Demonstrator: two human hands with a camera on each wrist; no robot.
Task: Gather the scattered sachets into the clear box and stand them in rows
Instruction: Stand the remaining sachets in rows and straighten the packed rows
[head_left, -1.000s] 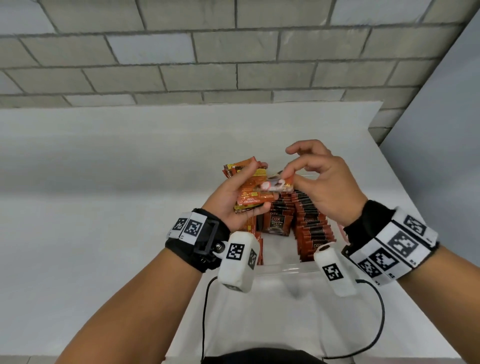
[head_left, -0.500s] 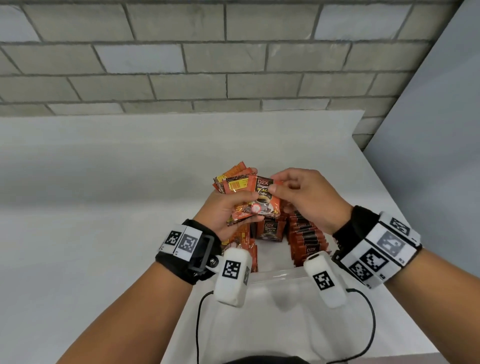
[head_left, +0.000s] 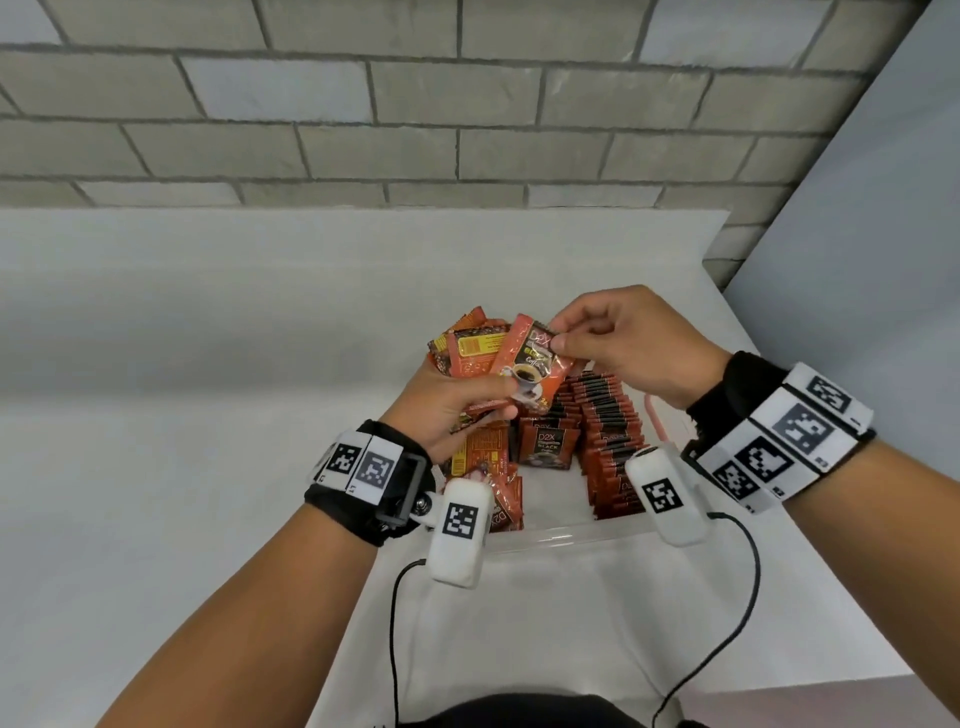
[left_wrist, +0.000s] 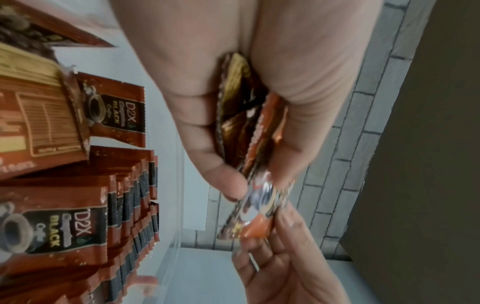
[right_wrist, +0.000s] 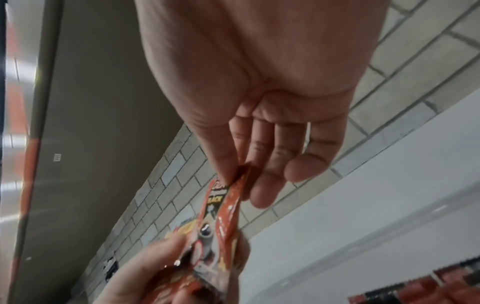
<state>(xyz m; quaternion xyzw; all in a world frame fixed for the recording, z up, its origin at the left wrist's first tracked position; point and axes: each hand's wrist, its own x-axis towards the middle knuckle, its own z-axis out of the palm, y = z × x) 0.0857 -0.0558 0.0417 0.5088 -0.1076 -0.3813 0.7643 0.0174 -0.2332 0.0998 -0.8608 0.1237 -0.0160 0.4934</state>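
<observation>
Sachet being drawn from a held bundle above the clear box.

The left hand grasps a bundle of sachets; the right hand pinches the top corner of one sachet, both held over the clear box on the tabletop. Rows of sachets already stand along the box's right side. Judged light, thin, floppy and glossy, so likely slippery; best gripped at the sealed edge. Open room remains in the box's near middle; its near wall is transparent and easily struck.
</observation>
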